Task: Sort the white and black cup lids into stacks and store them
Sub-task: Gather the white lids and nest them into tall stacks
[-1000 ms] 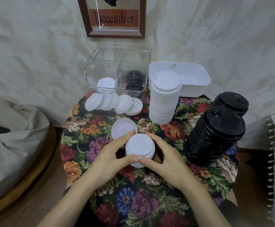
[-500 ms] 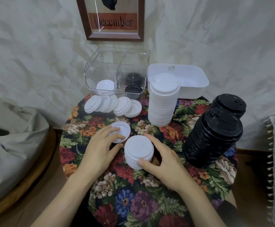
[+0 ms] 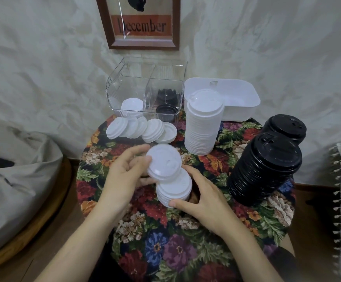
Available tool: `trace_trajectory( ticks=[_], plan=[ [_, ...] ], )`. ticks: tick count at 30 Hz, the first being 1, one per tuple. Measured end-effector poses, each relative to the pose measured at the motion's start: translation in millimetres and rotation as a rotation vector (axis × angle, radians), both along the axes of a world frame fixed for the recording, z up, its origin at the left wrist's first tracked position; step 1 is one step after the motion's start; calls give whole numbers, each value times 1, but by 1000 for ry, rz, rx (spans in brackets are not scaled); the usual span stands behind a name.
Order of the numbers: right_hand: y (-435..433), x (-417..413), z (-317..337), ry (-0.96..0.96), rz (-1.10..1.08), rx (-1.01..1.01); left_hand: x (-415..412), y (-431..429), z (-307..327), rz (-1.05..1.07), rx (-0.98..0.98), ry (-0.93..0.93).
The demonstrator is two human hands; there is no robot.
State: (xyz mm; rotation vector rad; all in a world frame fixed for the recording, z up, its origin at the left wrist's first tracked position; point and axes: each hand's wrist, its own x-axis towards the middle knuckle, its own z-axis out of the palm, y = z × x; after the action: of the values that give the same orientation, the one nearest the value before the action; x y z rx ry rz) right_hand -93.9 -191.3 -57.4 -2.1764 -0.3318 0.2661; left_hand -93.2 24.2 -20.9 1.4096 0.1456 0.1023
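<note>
**So: one white lid held just over the short stack**

Head view: a single white lid [image 3: 163, 161] is pinched by the left hand [image 3: 122, 180], thumb on its near-left rim and the other fingers tucked behind and under it. It's tilted and overlaps the top of the short white stack [image 3: 175, 190], which stands on the floral tablecloth [image 3: 165, 241]. Whether the two touch can't be told. The stack is cupped by the right hand [image 3: 204, 202], with the thumb pressed on its near side and the curled fingers wrapped round the right side.

The only readable writing is "December" on the framed print [image 3: 143, 25] on the wall.

Behind the hands, a row of loose white lids [image 3: 141, 129] is leaned along the front of the clear divided bin [image 3: 145, 86], where a few white lids are seen in the left compartment and black ones in the right. A tall white stack [image 3: 204, 123] is stood in front of the white tub [image 3: 236, 98], and two black stacks [image 3: 267, 169] are parked at the right.
</note>
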Motion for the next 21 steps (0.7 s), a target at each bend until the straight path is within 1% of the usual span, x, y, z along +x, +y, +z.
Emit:
trace_trajectory(
  ticks=[4,6,14,21],
  plan=[
    [-1,0,1,-5,9,19,-2,-4,-9,-49,268,-44],
    [0,-1,1,-6,6,22,-2,-3,-10,-46,338,-55],
    [0,-1,0,-11,-12,18,-4,1,-22,-163,494,-21],
    [0,0,-2,-11,-2,35,-3,-6,-24,-80,636,-43]
  ],
)
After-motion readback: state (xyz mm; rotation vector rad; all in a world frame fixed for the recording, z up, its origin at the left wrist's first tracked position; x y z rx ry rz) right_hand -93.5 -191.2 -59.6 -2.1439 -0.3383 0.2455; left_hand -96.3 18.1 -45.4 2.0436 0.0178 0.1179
